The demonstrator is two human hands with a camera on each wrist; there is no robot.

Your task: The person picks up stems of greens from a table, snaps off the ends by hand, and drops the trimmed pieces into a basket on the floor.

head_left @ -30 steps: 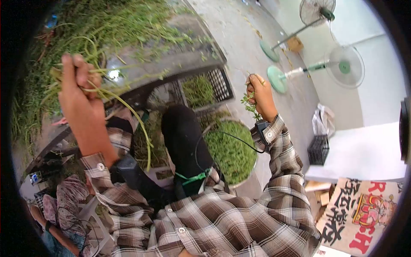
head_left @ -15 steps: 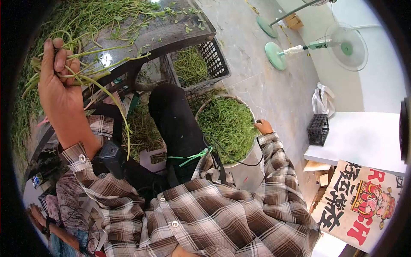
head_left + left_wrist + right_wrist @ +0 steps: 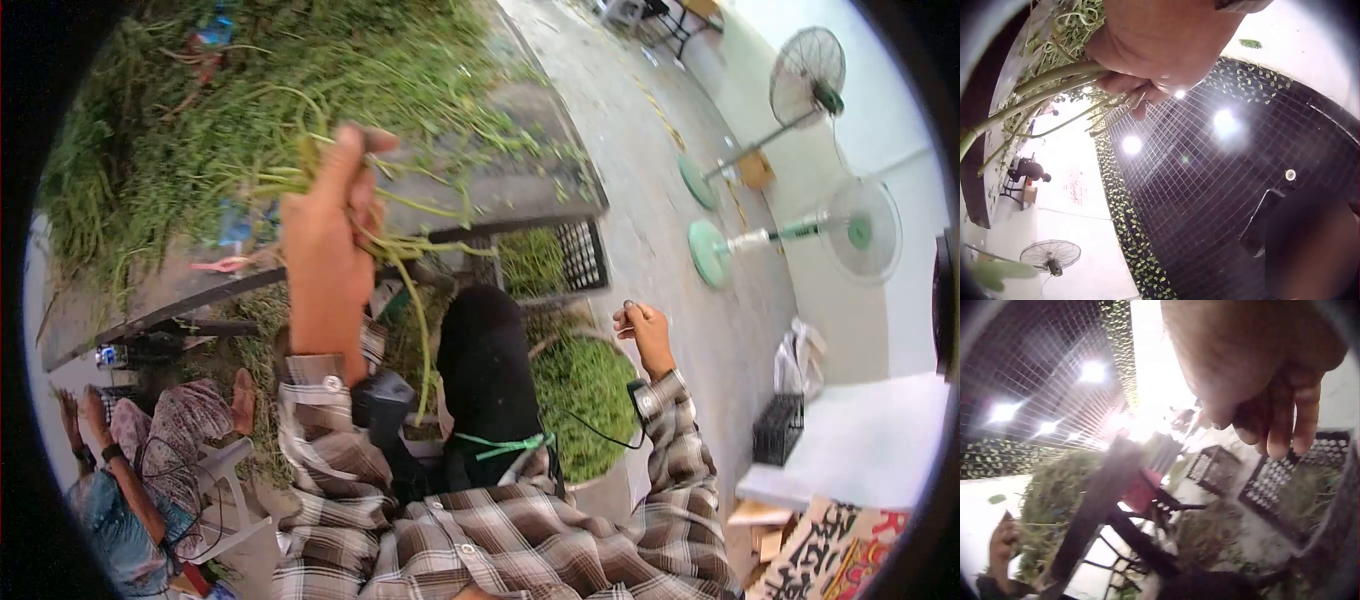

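My left hand [image 3: 335, 230] is raised at the near edge of the table and grips a small bunch of long green stems [image 3: 421, 320]. Their cut-looking ends hang down toward my lap, and in the left wrist view the stems [image 3: 1029, 94] stick out past the fingers. My right hand [image 3: 648, 335] hovers above the right side of a round tub heaped with green leafy sprigs [image 3: 580, 410]. Its fingers [image 3: 1279, 428] hang loosely curled, and nothing shows between them. A thick pile of leafy stems [image 3: 400, 80] covers the table beyond my left hand.
Under the table edge [image 3: 540, 200] stands a black plastic crate [image 3: 585, 255] with stems inside. Two standing fans [image 3: 710, 255] are on the floor at the right, near a white table [image 3: 850, 450] and a black basket [image 3: 778, 428]. Another person [image 3: 150, 480] sits at lower left.
My right hand held a leafy sprig, dropped to the tub's rim, and is now up again with no sprig showing. The left hand keeps its stems; the head view has swung left.
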